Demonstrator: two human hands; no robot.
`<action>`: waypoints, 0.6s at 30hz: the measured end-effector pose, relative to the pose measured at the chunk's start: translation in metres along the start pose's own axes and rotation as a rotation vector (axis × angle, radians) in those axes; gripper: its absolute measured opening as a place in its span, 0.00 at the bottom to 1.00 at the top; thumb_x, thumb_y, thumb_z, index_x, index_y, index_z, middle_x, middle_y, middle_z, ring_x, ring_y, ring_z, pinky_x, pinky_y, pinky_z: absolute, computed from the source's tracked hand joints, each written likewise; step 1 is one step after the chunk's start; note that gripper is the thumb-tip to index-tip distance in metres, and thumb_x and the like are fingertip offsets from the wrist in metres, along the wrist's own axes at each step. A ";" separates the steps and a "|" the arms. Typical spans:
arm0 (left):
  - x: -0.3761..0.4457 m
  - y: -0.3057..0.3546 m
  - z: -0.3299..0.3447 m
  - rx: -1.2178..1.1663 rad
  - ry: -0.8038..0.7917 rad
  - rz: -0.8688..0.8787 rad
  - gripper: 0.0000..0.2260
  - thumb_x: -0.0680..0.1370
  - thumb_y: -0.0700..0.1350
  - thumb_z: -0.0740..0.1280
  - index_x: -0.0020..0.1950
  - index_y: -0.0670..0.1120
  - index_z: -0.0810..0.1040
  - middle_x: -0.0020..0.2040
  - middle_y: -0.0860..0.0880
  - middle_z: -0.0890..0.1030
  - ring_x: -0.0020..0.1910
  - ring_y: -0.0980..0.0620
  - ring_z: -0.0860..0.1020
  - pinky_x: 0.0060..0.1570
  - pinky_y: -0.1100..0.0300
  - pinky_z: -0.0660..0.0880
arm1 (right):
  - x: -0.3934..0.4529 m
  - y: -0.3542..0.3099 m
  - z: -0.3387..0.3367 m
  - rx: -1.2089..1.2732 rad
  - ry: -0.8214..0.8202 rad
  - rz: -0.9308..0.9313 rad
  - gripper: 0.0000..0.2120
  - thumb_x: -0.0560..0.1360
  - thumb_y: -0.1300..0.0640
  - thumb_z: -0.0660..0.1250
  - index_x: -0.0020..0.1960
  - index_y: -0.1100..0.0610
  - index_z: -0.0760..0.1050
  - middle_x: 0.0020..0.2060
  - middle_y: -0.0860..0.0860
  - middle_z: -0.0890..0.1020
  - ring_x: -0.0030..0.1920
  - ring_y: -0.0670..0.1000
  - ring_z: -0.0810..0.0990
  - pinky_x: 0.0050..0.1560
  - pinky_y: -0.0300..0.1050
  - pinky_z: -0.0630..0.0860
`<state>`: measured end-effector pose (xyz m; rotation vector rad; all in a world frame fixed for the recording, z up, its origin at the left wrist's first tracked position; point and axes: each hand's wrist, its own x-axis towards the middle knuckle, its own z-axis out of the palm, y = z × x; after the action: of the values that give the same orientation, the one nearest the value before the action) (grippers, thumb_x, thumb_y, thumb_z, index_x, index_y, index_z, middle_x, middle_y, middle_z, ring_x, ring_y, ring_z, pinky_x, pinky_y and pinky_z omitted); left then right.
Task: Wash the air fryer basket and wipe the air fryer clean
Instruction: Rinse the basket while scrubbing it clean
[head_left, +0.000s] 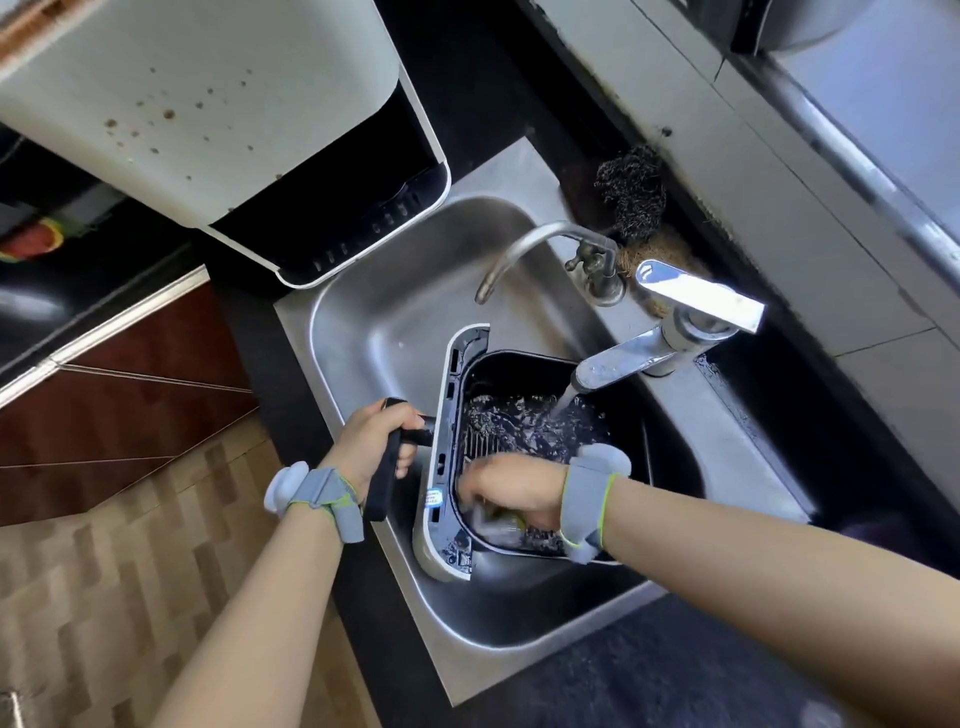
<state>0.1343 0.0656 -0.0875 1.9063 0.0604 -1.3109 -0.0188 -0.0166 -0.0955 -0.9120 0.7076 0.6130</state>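
Head view: the air fryer basket (524, 374) sits in the sink (395, 322) under running water. The left hand (376, 441) grips its handle (387, 467); the right hand (511, 488) scrubs inside, grasp blurred. The spattered air fryer (208, 104) at the sink's far-left corner looks unwiped.

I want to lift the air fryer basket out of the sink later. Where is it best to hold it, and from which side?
Grip the black handle that juts from the air fryer basket's white front panel, coming from the sink's left side, as the left hand does now. The bar stands clear of the panel, so fingers wrap round it; the tap crowds the right side.
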 end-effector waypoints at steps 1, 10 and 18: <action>-0.001 0.000 0.001 0.009 0.000 0.005 0.06 0.73 0.36 0.60 0.36 0.43 0.70 0.20 0.46 0.65 0.19 0.52 0.61 0.24 0.66 0.59 | -0.001 0.000 0.003 0.272 0.010 -0.072 0.12 0.77 0.66 0.57 0.35 0.58 0.67 0.24 0.52 0.70 0.22 0.48 0.69 0.22 0.39 0.64; -0.008 0.000 0.004 0.026 0.010 0.017 0.06 0.72 0.36 0.61 0.37 0.44 0.71 0.20 0.47 0.65 0.18 0.52 0.61 0.22 0.66 0.60 | 0.009 0.017 0.035 0.187 0.064 -0.065 0.34 0.78 0.34 0.44 0.70 0.57 0.67 0.69 0.54 0.71 0.69 0.52 0.69 0.72 0.49 0.60; -0.012 0.000 0.002 0.038 -0.030 -0.008 0.06 0.73 0.36 0.61 0.37 0.45 0.69 0.20 0.48 0.65 0.18 0.52 0.61 0.21 0.66 0.61 | 0.026 -0.051 -0.021 1.264 0.060 -0.405 0.37 0.77 0.32 0.40 0.60 0.59 0.73 0.47 0.57 0.82 0.49 0.54 0.82 0.58 0.51 0.72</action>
<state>0.1275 0.0693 -0.0779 1.9194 0.0283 -1.3550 0.0283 -0.0544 -0.0996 0.1275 0.7583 -0.2663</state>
